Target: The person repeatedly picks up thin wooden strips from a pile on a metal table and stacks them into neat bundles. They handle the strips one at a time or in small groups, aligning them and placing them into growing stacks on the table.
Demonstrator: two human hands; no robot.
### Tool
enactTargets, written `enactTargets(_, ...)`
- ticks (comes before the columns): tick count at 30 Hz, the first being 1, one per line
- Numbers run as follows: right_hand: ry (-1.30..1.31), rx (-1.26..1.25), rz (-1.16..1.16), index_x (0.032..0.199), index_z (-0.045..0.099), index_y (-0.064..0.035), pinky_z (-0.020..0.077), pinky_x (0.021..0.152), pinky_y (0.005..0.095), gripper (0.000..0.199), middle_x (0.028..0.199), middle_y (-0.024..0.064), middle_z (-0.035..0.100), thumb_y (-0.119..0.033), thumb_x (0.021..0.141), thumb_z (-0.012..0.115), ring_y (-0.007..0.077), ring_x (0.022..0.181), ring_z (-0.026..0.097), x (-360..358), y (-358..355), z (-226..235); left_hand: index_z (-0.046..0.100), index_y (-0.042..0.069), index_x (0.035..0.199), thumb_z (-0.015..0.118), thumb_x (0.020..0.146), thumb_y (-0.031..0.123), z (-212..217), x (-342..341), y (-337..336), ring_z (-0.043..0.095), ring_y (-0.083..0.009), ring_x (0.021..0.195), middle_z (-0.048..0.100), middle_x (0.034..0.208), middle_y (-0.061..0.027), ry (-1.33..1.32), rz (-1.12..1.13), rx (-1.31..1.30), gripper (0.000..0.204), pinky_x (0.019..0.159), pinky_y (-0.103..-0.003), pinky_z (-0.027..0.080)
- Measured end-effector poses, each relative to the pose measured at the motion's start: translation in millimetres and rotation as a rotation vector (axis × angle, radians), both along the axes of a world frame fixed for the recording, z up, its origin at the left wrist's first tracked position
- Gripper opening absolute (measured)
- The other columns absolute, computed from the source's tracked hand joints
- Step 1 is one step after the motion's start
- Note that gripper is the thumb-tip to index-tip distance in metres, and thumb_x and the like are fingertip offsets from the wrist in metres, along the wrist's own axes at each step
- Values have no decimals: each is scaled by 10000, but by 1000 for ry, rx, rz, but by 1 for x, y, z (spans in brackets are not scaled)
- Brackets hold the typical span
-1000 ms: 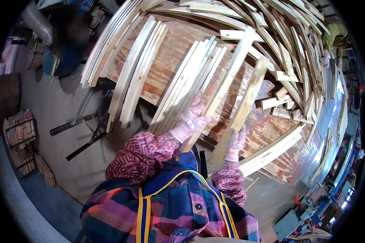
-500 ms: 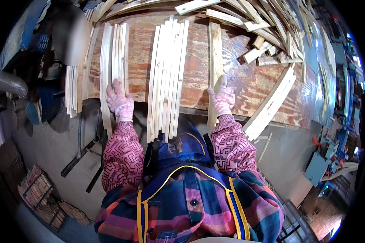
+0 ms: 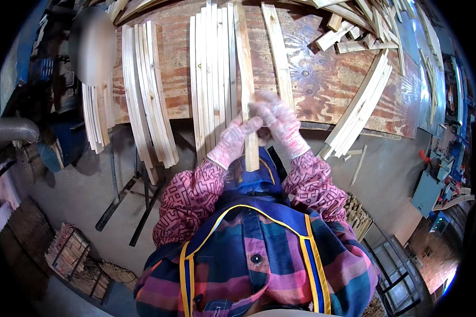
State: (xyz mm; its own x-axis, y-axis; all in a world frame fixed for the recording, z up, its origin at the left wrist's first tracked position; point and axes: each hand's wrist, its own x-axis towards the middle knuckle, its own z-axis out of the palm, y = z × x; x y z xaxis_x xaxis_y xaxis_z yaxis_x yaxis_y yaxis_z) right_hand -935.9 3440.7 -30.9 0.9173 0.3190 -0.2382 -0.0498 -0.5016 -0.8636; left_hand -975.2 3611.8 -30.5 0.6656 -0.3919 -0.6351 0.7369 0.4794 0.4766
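Note:
A pale wooden strip [image 3: 246, 79] points away from me, its near end overhanging the bench edge in front of my apron. My left hand [image 3: 231, 140], in a pinkish-white work glove, closes on it from the left, thumb toward the strip. From the right, my right hand [image 3: 283, 120], gloved alike and partly blurred, has its curled fingers at the strip's edge. Just left of the held strip lies a row of several pale strips [image 3: 209, 68]. To the right, another single strip [image 3: 276, 47] rests on the bench, its near end behind my right hand.
The worn plywood bench [image 3: 322, 95] carries more bundles of strips at the left [image 3: 148, 84] and right [image 3: 362, 103], ends overhanging its front edge. Short offcuts [image 3: 349, 39] are heaped at the far right. A black metal stand [image 3: 129, 195] is on the floor at left.
My left hand has left the left-hand bundle and moved right; my right hand has come inward. Both now meet at one strip in the middle. The view has shifted slightly.

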Motion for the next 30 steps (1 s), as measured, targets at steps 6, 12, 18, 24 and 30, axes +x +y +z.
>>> enactTargets(6,265,-957,-302,1545,151,-173,382,1094,418,1046,1410,228,478,-476,748,758,375,1294,474,31,-20,-34,572,-29,1170,632,912,182,-7,-2,-1,668,-197,715,704,1025,-169,13,-10,141,338,661,-318,584)
enactTargets(12,649,596,-471,1218,649,-57,510,844,326,328,1079,111,681,-160,907,632,199,926,638,-20,-27,-56,289,30,1498,677,874,206,-38,-77,55,597,-138,681,627,893,-68,-237,376,117,755,588,-246,529)
enactTargets(18,251,-359,-1,1275,581,-86,460,971,441,468,1154,212,661,-400,930,556,376,1129,603,14,31,-40,293,22,1500,588,943,516,-72,-88,122,603,-100,752,621,982,-44,-347,437,297,801,649,-220,520)
enactTargets(24,195,93,-85,1328,537,-78,455,981,438,581,1145,212,644,-514,945,517,351,1127,594,40,57,-24,282,45,1523,520,984,369,-21,-53,29,565,-201,1102,555,1322,-132,-561,217,961,673,969,-303,453)
enactTargets(30,83,-433,290,1067,681,-4,541,703,330,381,868,142,707,-356,923,652,218,761,675,94,56,42,562,179,1353,666,803,536,37,21,86,520,-309,1208,583,1256,-126,-1067,-299,1662,664,1053,-423,404)
